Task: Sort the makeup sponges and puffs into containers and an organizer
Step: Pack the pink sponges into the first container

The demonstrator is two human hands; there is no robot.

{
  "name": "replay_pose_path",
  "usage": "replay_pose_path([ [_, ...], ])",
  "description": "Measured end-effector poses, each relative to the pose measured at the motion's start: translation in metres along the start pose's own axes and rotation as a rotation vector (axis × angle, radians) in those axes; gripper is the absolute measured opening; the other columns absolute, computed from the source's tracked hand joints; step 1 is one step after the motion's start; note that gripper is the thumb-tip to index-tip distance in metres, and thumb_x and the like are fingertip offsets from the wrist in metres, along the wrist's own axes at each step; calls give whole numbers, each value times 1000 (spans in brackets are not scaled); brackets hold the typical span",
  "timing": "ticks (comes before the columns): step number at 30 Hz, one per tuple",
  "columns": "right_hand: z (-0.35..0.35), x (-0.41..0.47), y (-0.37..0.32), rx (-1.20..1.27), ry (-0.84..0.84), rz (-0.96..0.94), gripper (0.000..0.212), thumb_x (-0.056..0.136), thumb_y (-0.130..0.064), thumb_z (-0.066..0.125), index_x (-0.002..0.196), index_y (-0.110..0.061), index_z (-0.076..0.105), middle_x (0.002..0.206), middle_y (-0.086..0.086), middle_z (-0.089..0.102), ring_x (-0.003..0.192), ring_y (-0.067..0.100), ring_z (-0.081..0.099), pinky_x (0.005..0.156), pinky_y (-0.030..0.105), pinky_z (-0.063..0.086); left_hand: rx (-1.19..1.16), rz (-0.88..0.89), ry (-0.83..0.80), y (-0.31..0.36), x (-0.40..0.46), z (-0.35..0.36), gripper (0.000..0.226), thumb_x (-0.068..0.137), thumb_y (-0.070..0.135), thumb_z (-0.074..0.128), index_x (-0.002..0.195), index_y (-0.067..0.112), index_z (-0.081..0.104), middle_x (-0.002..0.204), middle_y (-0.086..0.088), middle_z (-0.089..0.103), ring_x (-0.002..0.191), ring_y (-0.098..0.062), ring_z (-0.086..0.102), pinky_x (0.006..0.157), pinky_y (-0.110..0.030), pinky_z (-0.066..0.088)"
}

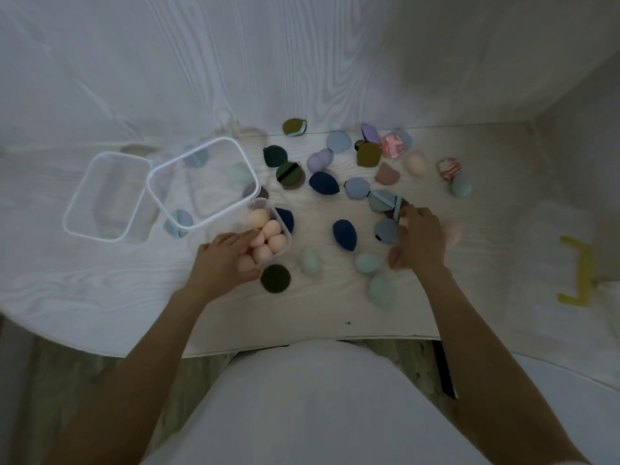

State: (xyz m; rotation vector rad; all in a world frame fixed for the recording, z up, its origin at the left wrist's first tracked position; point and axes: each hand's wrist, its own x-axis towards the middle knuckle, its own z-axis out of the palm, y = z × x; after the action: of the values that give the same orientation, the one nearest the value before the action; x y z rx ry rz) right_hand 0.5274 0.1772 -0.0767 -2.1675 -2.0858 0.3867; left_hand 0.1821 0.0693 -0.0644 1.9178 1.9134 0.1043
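A small clear container (283,231) holds several peach sponges (270,237). My left hand (225,260) grips a peach sponge (247,263) at that container's near edge. My right hand (416,239) reaches over the scattered pile, its fingers curled beside a blue puff (385,231) and a peach sponge (453,231); what it holds is unclear. Two navy sponges (345,234) (322,183), mint sponges (309,261) (380,287) and a dark green puff (275,278) lie on the white table (335,317). Two larger clear containers (203,181) (106,196) stand open at left.
More puffs and sponges in green, lilac, blue, olive and marbled pink (392,146) spread toward the back wall. A yellow object (577,271) lies at the right. The table's near edge runs just in front of my body.
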Motion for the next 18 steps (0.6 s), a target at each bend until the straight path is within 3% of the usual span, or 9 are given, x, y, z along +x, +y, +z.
replay_pose_path([
  [5,-14,-25,-67,337,123,-191,43,79,-6,63,121,-3,51,118,20,48,99,30,51,84,39,46,-56,-24,-13,-4,-6,-3,77,72,46,72,139,27,39,140,2,46,122,-21,46,96,-42,42],
  [10,-10,-32,-164,661,-95,-428,31,77,-14,70,105,-10,57,109,6,50,92,16,52,79,30,48,-61,6,22,-6,-12,-6,75,71,47,73,137,24,43,138,2,48,121,-22,47,94,-40,42],
  [12,-3,-31,-200,603,-144,-586,27,75,-16,71,98,-12,58,104,4,52,90,14,51,73,25,42,-104,-30,50,-10,-15,-5,72,69,47,73,132,23,48,130,0,55,117,-22,52,93,-39,44],
  [16,18,-30,-239,360,-222,-849,22,74,-7,69,95,-7,62,106,14,52,90,26,52,66,31,45,-162,-35,74,-15,-17,2,67,67,58,62,124,24,53,123,4,59,110,-18,56,88,-33,44],
  [18,25,-26,-245,236,-192,-936,19,74,-1,66,92,-4,62,98,13,54,83,30,54,63,36,51,-162,-14,117,-19,-19,5,65,68,53,68,123,21,56,122,0,59,107,-20,56,87,-34,44],
])
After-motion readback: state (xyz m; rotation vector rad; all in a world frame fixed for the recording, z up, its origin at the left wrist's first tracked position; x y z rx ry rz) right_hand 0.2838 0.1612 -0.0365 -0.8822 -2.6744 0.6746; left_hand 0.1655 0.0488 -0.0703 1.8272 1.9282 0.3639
